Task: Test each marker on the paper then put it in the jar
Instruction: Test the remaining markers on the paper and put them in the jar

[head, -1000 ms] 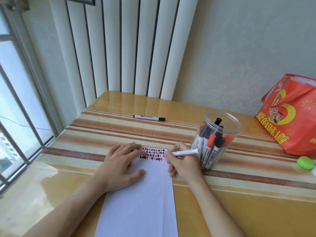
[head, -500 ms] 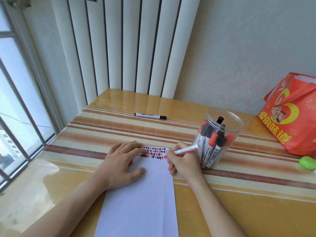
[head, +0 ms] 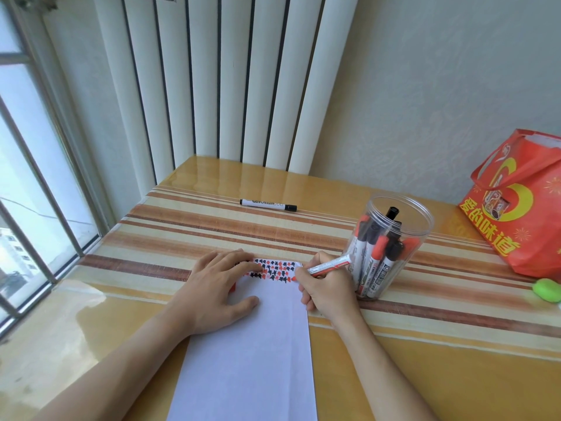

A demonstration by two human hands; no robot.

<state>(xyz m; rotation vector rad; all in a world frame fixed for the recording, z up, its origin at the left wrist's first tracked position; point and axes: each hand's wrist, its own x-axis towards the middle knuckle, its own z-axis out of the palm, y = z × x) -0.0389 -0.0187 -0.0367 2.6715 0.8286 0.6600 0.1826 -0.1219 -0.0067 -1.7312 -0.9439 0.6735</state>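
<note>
Near the front-middle of the tabletop [head: 425,375], the paper [head: 249,360] lies flat with its far end covered in rows of red and black test marks [head: 274,270]. Left hand [head: 217,294]: fingers spread, palm pressed on the paper to hold it down. Right hand [head: 329,291]: fingers pinched around a red marker [head: 329,265], tip touching the paper at the right end of the marks. Compared with a second ago, the marker tip sits slightly lower along the paper's right edge and a fresh red mark is visible there; this marker's test appears nearly complete, so transfer to the jar is likely the next step.

The jar [head: 391,247], clear plastic and open, stands just right of the right hand and holds several red and black markers upright. One black marker [head: 268,205] lies untested toward the far edge; its barrel reads "WHITEBOARD", inverted. A red bag [head: 522,208] at the right edge carries yellow Chinese characters.
</note>
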